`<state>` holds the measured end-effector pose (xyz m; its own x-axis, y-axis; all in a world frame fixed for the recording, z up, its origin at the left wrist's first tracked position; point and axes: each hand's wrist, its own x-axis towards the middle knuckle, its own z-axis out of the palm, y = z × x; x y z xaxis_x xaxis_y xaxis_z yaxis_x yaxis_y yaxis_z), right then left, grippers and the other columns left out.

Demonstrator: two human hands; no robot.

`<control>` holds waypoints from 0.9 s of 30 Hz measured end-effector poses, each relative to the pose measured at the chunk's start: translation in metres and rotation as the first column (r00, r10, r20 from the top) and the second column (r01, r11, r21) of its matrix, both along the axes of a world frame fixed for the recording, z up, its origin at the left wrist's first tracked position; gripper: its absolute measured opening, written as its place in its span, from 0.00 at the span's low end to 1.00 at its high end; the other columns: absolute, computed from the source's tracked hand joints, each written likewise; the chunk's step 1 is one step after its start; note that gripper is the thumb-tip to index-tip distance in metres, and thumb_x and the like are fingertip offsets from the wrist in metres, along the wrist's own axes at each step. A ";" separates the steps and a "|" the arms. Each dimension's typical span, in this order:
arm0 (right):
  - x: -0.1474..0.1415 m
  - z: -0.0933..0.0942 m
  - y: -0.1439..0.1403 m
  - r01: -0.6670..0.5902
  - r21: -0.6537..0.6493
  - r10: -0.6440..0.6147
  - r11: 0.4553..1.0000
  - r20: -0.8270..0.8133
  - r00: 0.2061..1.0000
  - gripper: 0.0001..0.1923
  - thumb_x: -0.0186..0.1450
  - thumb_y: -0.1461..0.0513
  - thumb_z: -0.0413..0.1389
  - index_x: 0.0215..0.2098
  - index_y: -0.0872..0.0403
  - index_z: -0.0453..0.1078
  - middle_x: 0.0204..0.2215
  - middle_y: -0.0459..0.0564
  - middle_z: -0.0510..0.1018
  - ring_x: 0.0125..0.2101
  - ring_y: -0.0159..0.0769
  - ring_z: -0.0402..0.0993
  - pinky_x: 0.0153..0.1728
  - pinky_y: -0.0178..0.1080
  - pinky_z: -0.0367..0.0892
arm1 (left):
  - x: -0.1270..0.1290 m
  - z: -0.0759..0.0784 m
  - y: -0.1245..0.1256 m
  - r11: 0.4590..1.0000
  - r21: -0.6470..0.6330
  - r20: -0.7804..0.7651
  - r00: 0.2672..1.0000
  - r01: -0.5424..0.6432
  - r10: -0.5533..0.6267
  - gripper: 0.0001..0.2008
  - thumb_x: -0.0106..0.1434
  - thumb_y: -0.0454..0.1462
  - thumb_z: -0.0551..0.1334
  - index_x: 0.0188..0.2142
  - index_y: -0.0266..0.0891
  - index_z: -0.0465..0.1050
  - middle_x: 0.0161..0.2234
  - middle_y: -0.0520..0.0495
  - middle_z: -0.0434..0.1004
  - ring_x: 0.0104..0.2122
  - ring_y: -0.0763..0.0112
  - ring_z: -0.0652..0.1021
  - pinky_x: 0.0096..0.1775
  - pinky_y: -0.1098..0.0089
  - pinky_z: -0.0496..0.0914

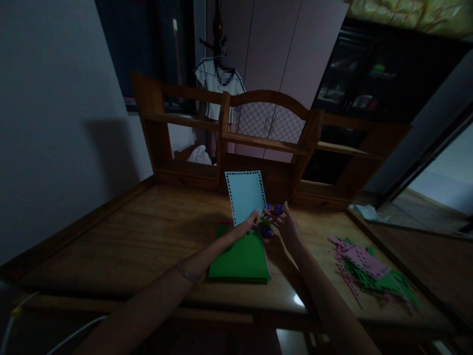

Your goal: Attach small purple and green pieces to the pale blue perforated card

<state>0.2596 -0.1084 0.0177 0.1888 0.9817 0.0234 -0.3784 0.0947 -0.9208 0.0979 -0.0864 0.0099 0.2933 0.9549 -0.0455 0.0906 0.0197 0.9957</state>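
Note:
A light blue sheet of paper (246, 195) stands tilted up before me, with a row of dark holes along its edges. My left hand (252, 220) is closed on its lower right part. Close to the same corner is my right hand (286, 224), palm turned inward, its thumb raised and fingers apart. Behind and between the hands show purple objects (266, 230) that are partly hidden, so their kind is unclear. Under the left hand lies a stack of green paper (240, 259), with a pink edge showing at its side.
A pile of pink and green punched paper strips (373, 271) lies at the right of the wooden desk (148, 231). A wooden shelf unit (266, 143) rises along the desk's back. The wall (74, 123) borders the left side. White cables (77, 333) hang at lower left.

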 end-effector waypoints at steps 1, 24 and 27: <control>0.000 0.000 0.000 0.000 -0.002 0.000 1.000 0.000 1.000 0.22 0.60 0.43 0.54 0.34 0.52 0.70 0.35 0.53 0.80 0.41 0.46 0.77 0.37 0.41 0.74 | 0.000 0.000 0.000 1.000 0.003 0.002 1.000 -0.007 0.007 0.22 0.61 0.53 0.53 0.23 0.38 0.64 0.19 0.53 0.61 0.20 0.75 0.63 0.22 0.75 0.57; 0.002 0.001 -0.004 -0.030 0.038 0.031 0.999 -0.048 0.998 0.23 0.60 0.42 0.53 0.33 0.53 0.72 0.35 0.53 0.80 0.41 0.45 0.77 0.38 0.39 0.73 | 0.005 -0.007 0.006 0.999 -0.044 0.035 0.999 -0.009 0.010 0.20 0.62 0.51 0.52 0.25 0.37 0.63 0.17 0.55 0.58 0.18 0.78 0.60 0.22 0.76 0.57; 0.002 0.002 -0.005 -0.028 0.046 0.030 0.999 -0.041 0.999 0.24 0.60 0.41 0.53 0.33 0.53 0.72 0.36 0.54 0.80 0.41 0.45 0.77 0.38 0.40 0.73 | 0.004 -0.003 0.004 0.999 -0.041 0.022 1.000 -0.015 0.016 0.20 0.63 0.51 0.52 0.24 0.37 0.62 0.15 0.56 0.55 0.17 0.78 0.59 0.22 0.75 0.56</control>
<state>0.2613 -0.1130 0.0192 0.1622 0.9849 0.0604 -0.4191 0.1242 -0.8994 0.1023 -0.0825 0.0072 0.2798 0.9569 -0.0785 0.0677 0.0619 0.9958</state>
